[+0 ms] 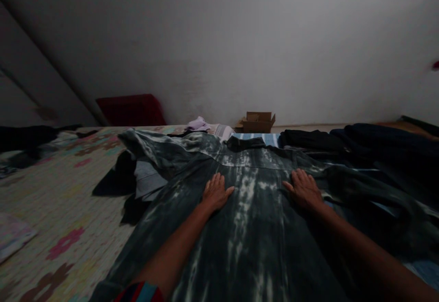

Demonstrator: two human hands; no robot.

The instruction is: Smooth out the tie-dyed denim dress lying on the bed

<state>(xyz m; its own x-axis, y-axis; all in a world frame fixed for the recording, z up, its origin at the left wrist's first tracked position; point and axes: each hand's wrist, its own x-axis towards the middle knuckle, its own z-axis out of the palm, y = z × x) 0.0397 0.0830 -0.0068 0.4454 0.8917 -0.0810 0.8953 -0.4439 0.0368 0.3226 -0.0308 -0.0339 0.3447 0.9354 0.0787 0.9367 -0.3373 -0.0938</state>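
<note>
**Both palms flat on the tie-dye shirt**

The left hand and right hand lie flat on the back of a dark tie-dye shirt, fingers extended and close together, gripping nothing. The shirt lies spread on a floral bedsheet. Its left sleeve lies bunched; pressing may set creases. Beyond lie folded dark clothes and a cardboard box.

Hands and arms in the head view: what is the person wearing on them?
Both forearms are bare, with no gloves, rings, watch or bracelet visible on the left hand or the right hand. Only on the left arm, at the bottom edge, does a sleeve cuff show, striped in red and blue. The dim light hides finer detail.
</note>
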